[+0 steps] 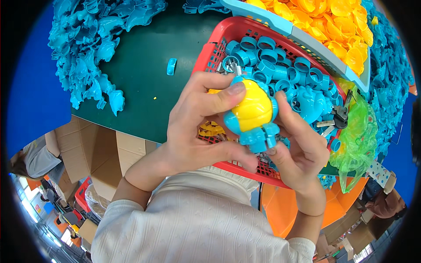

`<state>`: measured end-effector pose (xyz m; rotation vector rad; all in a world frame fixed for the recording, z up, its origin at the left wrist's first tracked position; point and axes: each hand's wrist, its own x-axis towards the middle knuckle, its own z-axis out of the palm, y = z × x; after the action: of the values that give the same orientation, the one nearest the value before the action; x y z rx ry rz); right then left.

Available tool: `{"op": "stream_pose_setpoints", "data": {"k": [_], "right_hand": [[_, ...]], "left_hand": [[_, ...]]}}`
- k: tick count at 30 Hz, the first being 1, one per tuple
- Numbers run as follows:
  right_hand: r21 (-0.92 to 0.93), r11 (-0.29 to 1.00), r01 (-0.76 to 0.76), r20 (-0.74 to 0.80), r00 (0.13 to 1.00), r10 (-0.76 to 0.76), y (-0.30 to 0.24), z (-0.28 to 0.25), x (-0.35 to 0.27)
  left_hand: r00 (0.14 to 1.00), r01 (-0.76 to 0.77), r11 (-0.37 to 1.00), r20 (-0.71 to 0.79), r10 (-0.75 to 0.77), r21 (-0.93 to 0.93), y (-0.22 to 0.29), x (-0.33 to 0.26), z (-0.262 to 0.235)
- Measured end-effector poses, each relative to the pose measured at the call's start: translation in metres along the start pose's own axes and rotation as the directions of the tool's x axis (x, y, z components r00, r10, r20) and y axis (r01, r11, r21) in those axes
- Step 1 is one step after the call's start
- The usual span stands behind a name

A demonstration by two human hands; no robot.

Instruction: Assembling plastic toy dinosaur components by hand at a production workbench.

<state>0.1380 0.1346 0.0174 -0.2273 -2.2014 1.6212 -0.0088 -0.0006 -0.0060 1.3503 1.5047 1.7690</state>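
My left hand (197,127) and my right hand (298,149) together hold a small plastic toy (252,111), blue with a yellow belly piece, just above a red mesh basket (215,52). My left thumb presses on the yellow piece and my left fingers wrap below. My right fingers support the toy's blue feet from the right. A metal screw or spring tip (237,69) sticks out at the toy's top. The basket holds several blue plastic rings (272,61) and blue body shells (311,103).
A dark green table (144,83) carries a heap of blue toy parts (87,48) at the left, one loose blue piece (171,66), a light blue tray of yellow shells (333,22), a green plastic bag (359,140) and keys (335,116). Cardboard boxes (92,153) stand below.
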Motion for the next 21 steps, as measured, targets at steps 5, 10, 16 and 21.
{"op": "stream_pose_setpoints", "data": {"k": [5, 10, 16, 21], "right_hand": [[0.017, 1.000, -0.012, 0.015, 1.000, 0.012, -0.010, 0.000, 0.004], [0.067, 0.998, -0.009, -0.004, 1.000, 0.009, -0.009, 0.006, 0.010], [0.323, 0.939, -0.118, -0.063, 0.987, 0.146, -0.005, 0.005, 0.006], [0.270, 0.948, -0.169, -0.028, 0.983, 0.184, -0.006, 0.000, 0.004]], "left_hand": [[0.999, -0.003, 0.997, -0.041, -0.001, -0.080, -0.011, -0.004, -0.007], [0.987, 0.141, 0.980, -0.060, -0.150, -0.139, 0.002, 0.004, 0.001], [0.990, 0.136, 0.976, -0.005, -0.139, -0.171, 0.002, 0.008, -0.003], [0.977, 0.214, 0.970, 0.043, -0.211, -0.113, 0.002, 0.008, -0.004]]}}
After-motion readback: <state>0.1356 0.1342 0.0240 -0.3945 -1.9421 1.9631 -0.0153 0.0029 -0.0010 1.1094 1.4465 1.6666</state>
